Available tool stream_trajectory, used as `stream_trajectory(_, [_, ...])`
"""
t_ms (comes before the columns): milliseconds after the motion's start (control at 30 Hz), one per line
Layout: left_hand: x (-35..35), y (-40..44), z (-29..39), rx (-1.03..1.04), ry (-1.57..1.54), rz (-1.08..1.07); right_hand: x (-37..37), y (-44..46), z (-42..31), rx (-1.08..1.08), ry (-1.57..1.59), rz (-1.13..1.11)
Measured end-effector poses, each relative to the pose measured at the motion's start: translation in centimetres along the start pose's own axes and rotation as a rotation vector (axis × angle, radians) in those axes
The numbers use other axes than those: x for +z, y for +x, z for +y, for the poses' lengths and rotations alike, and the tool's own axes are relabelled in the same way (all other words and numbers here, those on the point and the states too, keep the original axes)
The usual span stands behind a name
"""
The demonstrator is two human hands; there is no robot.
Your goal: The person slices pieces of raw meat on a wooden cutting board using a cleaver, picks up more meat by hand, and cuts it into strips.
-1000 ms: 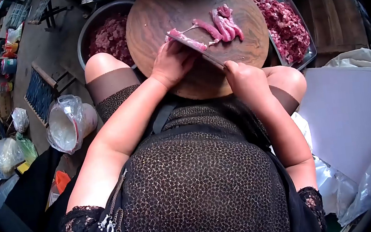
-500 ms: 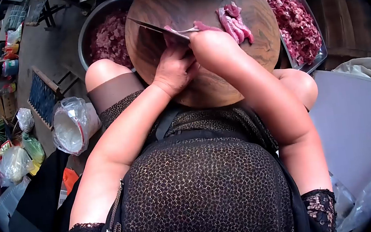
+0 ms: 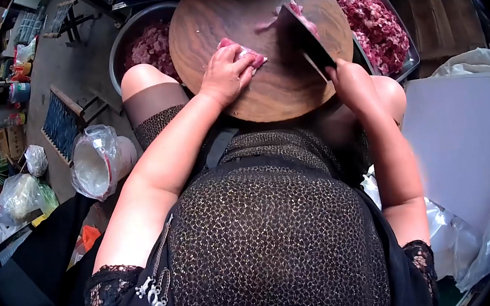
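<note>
My left hand (image 3: 225, 81) is closed over a piece of raw meat (image 3: 255, 59), pressing it down on the round wooden chopping board (image 3: 204, 20). Pink flesh shows above and beyond the fingertips. In my right hand (image 3: 351, 82), the handle of a cleaver (image 3: 309, 41) is gripped near the board's right edge. Its dark blade is tilted, pointing up and left over the board. Behind the blade lie some meat strips (image 3: 297, 9), partly hidden by it.
A metal bowl (image 3: 113, 56) of cut meat stands left of the board, and a metal tray (image 3: 412, 62) heaped with chopped meat stands right. A bag-lined bucket (image 3: 91, 169) and a folding stool (image 3: 61, 123) are on the left. A pale flat panel (image 3: 460, 139) lies at right.
My right hand has swung the cleaver from beside my left hand across to the right of the board, by the meat strips. My left hand stays on the meat piece.
</note>
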State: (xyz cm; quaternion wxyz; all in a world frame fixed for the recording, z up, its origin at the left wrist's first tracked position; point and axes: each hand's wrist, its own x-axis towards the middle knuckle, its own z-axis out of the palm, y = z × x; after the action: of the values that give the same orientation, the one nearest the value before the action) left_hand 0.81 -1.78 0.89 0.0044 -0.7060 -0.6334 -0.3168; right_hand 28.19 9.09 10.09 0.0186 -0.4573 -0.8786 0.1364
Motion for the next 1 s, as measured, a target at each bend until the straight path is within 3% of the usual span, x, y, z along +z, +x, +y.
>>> stream_trajectory(133, [-0.8, -0.3, -0.2, 0.097, -0.047, 0.137, -1.7, -1.7, -3.0, -0.005, 0.152, 0.037])
stream_trajectory(267, [0.4, -1.1, -1.1, 0.047, -0.152, -0.004, -0.6, -2.4, -4.8, -0.107, 0.076, -0.013])
stream_trajectory(433, [-0.8, -0.2, 0.3, 0.045, -0.073, 0.025, 1.3, -1.3, -6.0, -0.299, -0.129, -0.017])
stream_trajectory(600, [-0.6, 0.1, 0.5, -0.052, -0.123, 0.035, 1.6, -0.7, -7.0, -0.307, -0.167, -0.117])
stream_trajectory(700, [-0.4, 0.3, 0.0, -0.073, -0.193, 0.023, 0.7, 1.2, -8.0, -0.250, -0.148, -0.286])
stream_trajectory(767, [-0.1, 0.0, -0.5, 0.015, -0.126, -0.006, 1.1, 3.6, -9.1, -0.275, -0.100, -0.282])
stream_trajectory(933, [0.1, -0.5, -0.7, 0.003, -0.181, 0.016, 3.2, 10.4, -12.8, -0.467, -0.078, -0.288])
stream_trajectory(1000, [-0.1, -0.5, -0.3, 0.009, -0.165, 0.025, 3.2, 10.7, -12.6, -0.438, -0.050, -0.280])
